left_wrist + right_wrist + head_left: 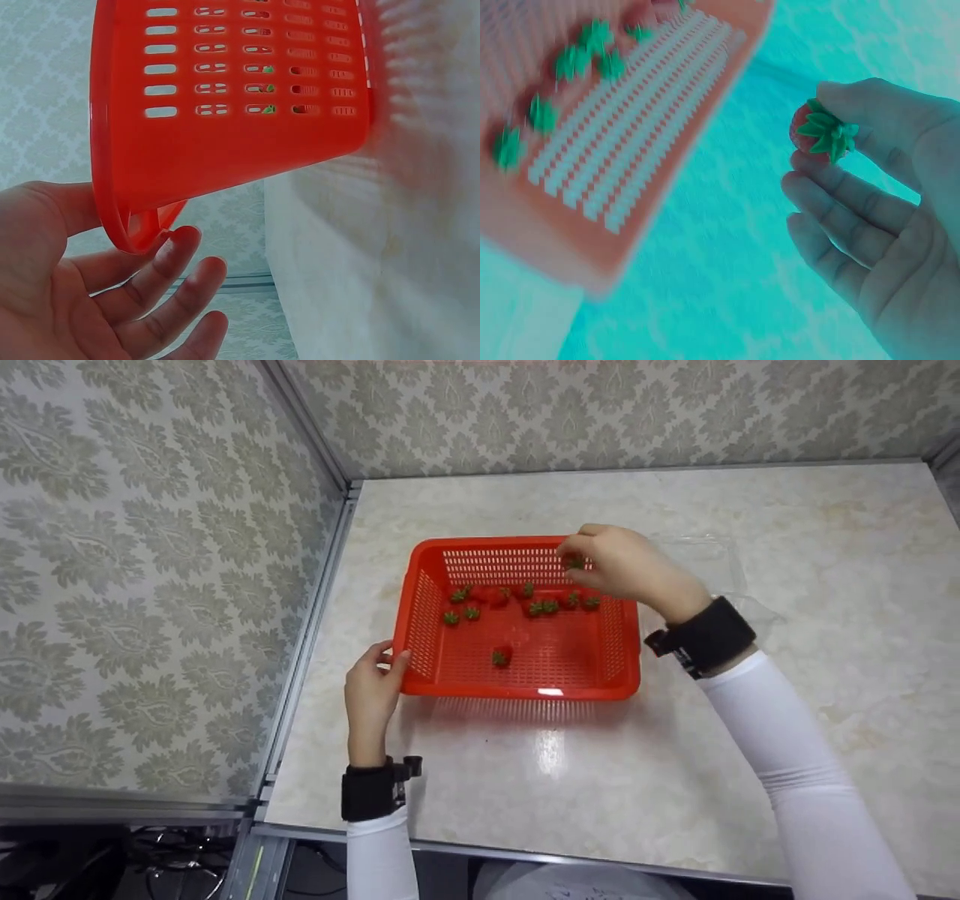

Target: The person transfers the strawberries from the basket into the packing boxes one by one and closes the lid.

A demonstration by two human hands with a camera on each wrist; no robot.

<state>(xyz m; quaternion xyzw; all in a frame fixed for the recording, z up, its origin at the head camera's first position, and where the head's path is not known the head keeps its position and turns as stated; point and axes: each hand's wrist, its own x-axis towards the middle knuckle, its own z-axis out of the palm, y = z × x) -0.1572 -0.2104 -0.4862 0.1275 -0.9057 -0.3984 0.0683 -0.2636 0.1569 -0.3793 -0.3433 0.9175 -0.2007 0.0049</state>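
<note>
A red plastic basket (517, 691) stands on the table, with several strawberries (501, 657) inside, most of them along its far side. My left hand (373, 690) grips the basket's near left corner; in the left wrist view the thumb lies on one side of the rim (101, 150) and the fingertips (184, 238) on the other. Over the basket's far right part, my right hand (626, 566) pinches one strawberry (821, 133) between thumb and index finger. Its green leaves face the wrist camera, and the other fingers are loosely bent below it.
A clear plastic container (709, 556) sits on the marbled table (847, 660), to the right of the basket and partly behind my right forearm. Patterned wall panels in metal frames bound the table at the left and back. Cables (180, 855) show below the left front corner.
</note>
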